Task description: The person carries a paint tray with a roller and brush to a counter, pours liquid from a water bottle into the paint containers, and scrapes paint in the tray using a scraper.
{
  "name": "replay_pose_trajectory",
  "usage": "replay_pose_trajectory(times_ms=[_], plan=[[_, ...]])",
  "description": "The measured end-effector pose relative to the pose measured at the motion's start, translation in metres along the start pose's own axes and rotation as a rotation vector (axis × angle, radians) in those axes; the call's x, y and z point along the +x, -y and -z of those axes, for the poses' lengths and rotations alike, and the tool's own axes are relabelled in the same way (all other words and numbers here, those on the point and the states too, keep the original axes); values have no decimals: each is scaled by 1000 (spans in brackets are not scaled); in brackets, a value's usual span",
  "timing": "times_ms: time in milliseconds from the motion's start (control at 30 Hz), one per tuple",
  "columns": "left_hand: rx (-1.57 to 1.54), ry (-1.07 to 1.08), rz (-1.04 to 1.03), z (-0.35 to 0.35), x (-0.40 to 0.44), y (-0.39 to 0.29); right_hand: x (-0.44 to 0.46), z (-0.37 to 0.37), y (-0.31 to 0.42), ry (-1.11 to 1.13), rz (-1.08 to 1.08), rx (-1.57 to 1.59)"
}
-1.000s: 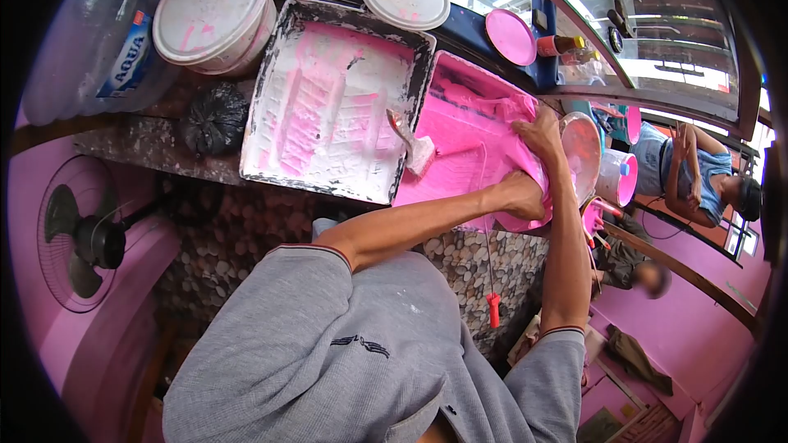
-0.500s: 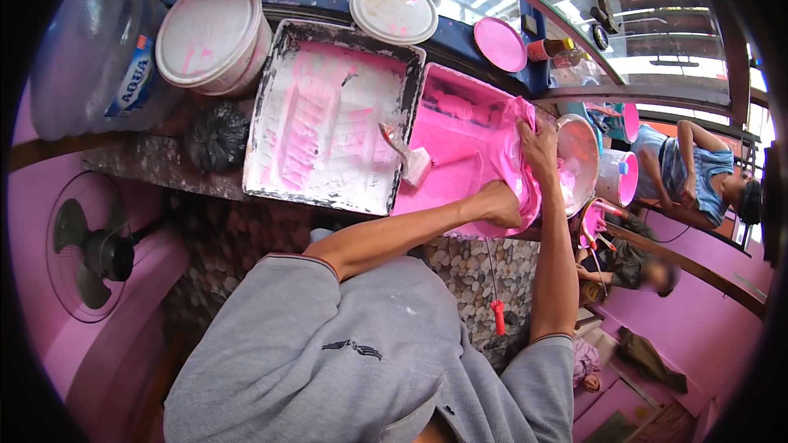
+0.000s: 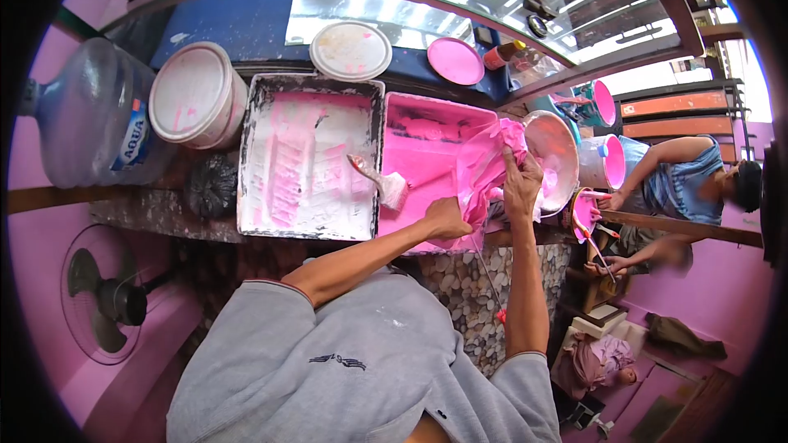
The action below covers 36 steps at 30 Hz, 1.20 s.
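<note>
A crumpled, paint-wet pink sheet (image 3: pixel 483 176), thin like plastic, hangs over the right side of a pink paint tray (image 3: pixel 423 119). My left hand (image 3: pixel 447 219) is closed on its near edge, low over the tray. Higher up and to the right, my right hand (image 3: pixel 522 183) grips the upper end of the sheet. Across the rims of the pink tray and a white paint-smeared tray (image 3: pixel 312 172) lies a paintbrush (image 3: pixel 382 184). A bowl (image 3: pixel 550 152) with pink smears sits just beyond my right hand.
At the left stand a large water bottle (image 3: pixel 97 123) and a lidded bucket (image 3: pixel 197 97). A round lid (image 3: pixel 350 51) and a pink lid (image 3: pixel 455 61) lie behind the trays. A pot with brushes (image 3: pixel 584 213) stands right, near a person in blue (image 3: pixel 665 180). A fan (image 3: pixel 107 299) is lower left.
The view has shifted, so the trays sit lower and further left. The pink sheet has moved left off the tray's right rim and looks more bunched between my hands.
</note>
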<state>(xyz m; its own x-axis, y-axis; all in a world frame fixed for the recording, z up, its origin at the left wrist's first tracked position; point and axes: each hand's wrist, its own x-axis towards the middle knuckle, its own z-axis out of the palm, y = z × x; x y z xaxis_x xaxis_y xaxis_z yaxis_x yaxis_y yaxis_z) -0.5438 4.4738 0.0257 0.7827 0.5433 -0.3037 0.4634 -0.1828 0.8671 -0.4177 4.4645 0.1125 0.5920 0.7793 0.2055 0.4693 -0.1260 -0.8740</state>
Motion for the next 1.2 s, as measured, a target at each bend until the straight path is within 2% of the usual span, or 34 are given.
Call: replay_pose_trajectory(times_ms=[33, 67, 100, 267, 333, 367, 467, 533, 600, 633, 667, 700, 733, 767, 800, 833, 867, 967, 1067, 1133, 1167, 1200], plan=[[29, 58, 101, 0, 2, 3, -6, 2, 9, -14, -44, 79], [42, 59, 92, -2, 3, 6, -9, 6, 13, -28, -86, 159], [-27, 21, 85, -4, 2, 9, -9, 10, 9, -38, 23, 50], [-168, 19, 21, -5, 2, 21, -25, 25, 17, -143, 97, 185], [-90, -130, 14, -2, -3, 18, -31, 40, 21, -160, 66, 132], [-68, -72, 63, 3, -7, 14, -33, 45, 25, -191, 86, 139], [-203, -48, 17, 15, -21, 0, -34, 66, 26, -206, 106, 184], [-177, -38, 27, 21, -29, -7, -33, 82, 40, -217, 134, 214], [-358, -54, -145, 17, -25, 9, -30, 100, 49, -225, 131, 174], [-595, -53, -139, 17, -27, 8, -26, 113, 53, -194, 99, 83], [-789, 5, -148, 21, -25, 7, -20, 122, 54, -239, 208, -25], [-1097, 139, -98, 28, -26, 2, -15, 128, 61, -294, 100, 93], [-1407, 268, -43, 35, -29, -2, -7, 142, 57, -305, 64, 71], [-1406, 249, -35, 40, -31, -8, 5, 149, 48, -371, 145, 116], [-1596, 310, -42, 44, -32, -16, 16, 159, 47, -371, 148, 103], [-1787, 376, -55, 46, -34, -22, 24, 164, 55, -371, 258, 132], [-1786, 365, -63, 48, -36, -26, 35, 171, 57, -363, 306, 221], [-1832, 367, -83, 45, -34, -32, 60, 189, 63, -419, 390, 175], [-1700, 279, -65, 38, -38, -21, 91, 212, 35, -465, 510, 66], [-1147, -31, -77, 36, -52, -11, 101, 218, 11, -419, 466, 82], [-1114, -92, 6, 36, -58, -5, 102, 211, 2, -487, 420, 10], [-1076, -154, 87, 37, -66, 2, 100, 204, -8, -461, 366, 83]])
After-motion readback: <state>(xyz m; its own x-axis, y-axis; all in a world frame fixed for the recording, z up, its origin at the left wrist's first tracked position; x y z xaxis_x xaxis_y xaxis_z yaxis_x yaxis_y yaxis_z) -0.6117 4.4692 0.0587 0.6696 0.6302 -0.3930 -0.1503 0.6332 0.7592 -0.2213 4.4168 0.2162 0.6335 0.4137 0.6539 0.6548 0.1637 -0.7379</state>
